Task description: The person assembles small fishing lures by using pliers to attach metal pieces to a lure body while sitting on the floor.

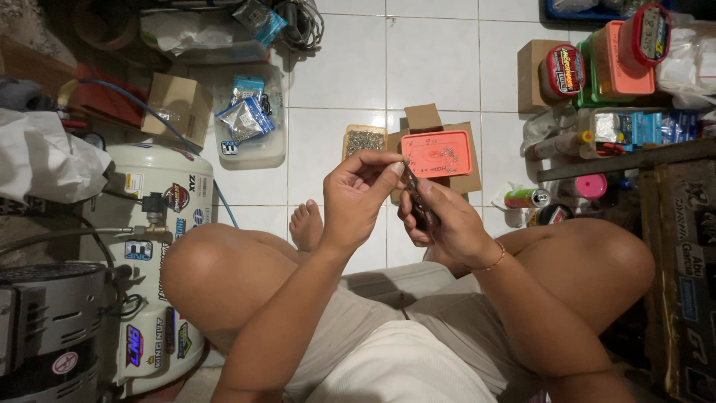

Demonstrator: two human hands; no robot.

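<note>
- Lure (420, 203), small and dark, gripped in right hand (447, 224), steadied for work.
- Left hand (358, 195) pinches its top end; orange tray (437, 153) lies beyond on floor.

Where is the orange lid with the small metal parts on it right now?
In the head view, the orange lid lies on an open cardboard box on the white tiled floor, just beyond the person's raised hands and right of a small tray of metal pieces.
</note>
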